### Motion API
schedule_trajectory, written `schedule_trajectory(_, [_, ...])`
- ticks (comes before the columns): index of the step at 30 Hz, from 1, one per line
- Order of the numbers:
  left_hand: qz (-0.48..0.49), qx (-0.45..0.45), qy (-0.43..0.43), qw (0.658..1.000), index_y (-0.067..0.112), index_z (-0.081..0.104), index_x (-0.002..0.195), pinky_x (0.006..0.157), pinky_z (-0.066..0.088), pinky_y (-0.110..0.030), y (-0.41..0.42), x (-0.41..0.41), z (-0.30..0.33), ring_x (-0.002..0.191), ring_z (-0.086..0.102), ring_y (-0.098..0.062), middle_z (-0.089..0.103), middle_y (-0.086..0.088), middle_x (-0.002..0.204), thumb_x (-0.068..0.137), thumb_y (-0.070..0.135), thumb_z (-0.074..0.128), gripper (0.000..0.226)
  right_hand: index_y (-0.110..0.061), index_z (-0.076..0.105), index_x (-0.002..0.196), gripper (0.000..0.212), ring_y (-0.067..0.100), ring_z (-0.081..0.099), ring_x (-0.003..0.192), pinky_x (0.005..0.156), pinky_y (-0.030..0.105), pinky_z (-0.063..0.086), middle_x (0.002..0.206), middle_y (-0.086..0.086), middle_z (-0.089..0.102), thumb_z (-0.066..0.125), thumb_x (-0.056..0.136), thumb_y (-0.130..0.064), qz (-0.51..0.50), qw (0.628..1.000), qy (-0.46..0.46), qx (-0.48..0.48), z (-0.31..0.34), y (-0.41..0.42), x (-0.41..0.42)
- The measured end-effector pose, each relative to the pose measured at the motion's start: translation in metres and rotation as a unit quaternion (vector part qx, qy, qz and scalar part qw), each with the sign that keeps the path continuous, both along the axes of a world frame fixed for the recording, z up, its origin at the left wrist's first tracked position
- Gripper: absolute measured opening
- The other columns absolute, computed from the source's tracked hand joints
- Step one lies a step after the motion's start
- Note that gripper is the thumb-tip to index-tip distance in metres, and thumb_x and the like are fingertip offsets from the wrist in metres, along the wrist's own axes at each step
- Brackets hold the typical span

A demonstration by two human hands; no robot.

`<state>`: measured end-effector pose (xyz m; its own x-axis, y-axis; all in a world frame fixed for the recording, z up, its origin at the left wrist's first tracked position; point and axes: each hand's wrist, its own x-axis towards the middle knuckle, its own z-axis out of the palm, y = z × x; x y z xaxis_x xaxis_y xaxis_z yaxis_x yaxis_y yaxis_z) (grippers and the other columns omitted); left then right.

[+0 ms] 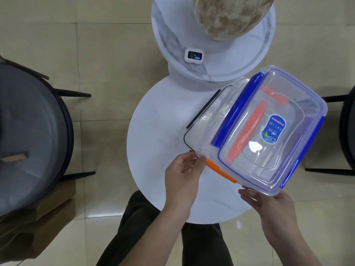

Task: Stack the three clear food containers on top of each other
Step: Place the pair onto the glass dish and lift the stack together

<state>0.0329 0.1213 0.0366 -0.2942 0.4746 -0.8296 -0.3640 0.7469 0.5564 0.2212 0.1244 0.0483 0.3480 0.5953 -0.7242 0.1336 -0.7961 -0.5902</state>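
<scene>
Three clear food containers lie one over another on the round white table (153,131). The blue-clipped container (284,104) with a blue label is uppermost and shifted to the right. Under it shows the orange-clipped container (221,171), and lowest the black-clipped container (203,110), sticking out on the left. My left hand (182,175) pinches the near left corner of the pile beside the orange clip. The fingers of my right hand (269,208) touch the near right edge of the blue-clipped container from below.
A second, higher marble table (172,35) stands behind, with a small white device (193,55) and a brown stone-like bowl (230,16) on it. A grey cushioned chair (28,131) stands at the left, another dark chair (345,131) at the right edge. My legs are below the table.
</scene>
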Motion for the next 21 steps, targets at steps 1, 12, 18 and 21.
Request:
schedule_trajectory(1, [-0.004,0.003,0.003,1.000,0.031,0.071,0.098,0.078,0.056,-0.018,0.001,-0.001,-0.001,0.088,0.072,-0.001,0.077,0.017,0.091,0.084,0.039,0.078,0.017,-0.016,0.070,0.099,0.019,0.038,0.073,0.085,0.082,0.045,0.057,0.098,0.020,0.074,0.057,0.096,-0.002,0.000,1.000,-0.003,-0.002,0.000,0.000,0.000])
schedule_trajectory(12, [-0.026,0.033,0.044,0.998,0.028,0.074,0.100,0.068,0.053,-0.009,0.028,-0.020,-0.007,0.083,0.070,0.001,0.076,0.014,0.090,0.086,0.038,0.075,0.018,-0.002,0.070,0.110,0.019,0.039,0.073,0.087,0.090,0.053,0.058,0.097,0.019,0.077,0.065,0.093,-0.010,-0.009,1.000,0.005,-0.025,-0.010,0.001,-0.017])
schedule_trajectory(18, [-0.057,0.034,0.054,0.996,0.024,0.074,0.100,0.069,0.052,-0.010,0.039,-0.034,-0.008,0.087,0.072,-0.008,0.076,0.008,0.093,0.086,0.033,0.076,0.017,-0.003,0.071,0.109,0.019,0.037,0.074,0.086,0.090,0.053,0.058,0.095,0.019,0.077,0.066,0.091,-0.009,0.007,0.999,0.011,-0.031,-0.009,0.003,-0.026])
schedule_trajectory(21, [-0.065,0.035,0.050,0.996,0.027,0.073,0.096,0.065,0.050,-0.007,0.037,-0.038,-0.006,0.086,0.071,-0.009,0.075,0.008,0.091,0.087,0.033,0.076,0.011,-0.002,0.070,0.111,0.021,0.038,0.073,0.086,0.091,0.055,0.057,0.097,0.021,0.076,0.067,0.091,-0.008,0.007,0.999,0.007,-0.032,-0.007,0.004,-0.026])
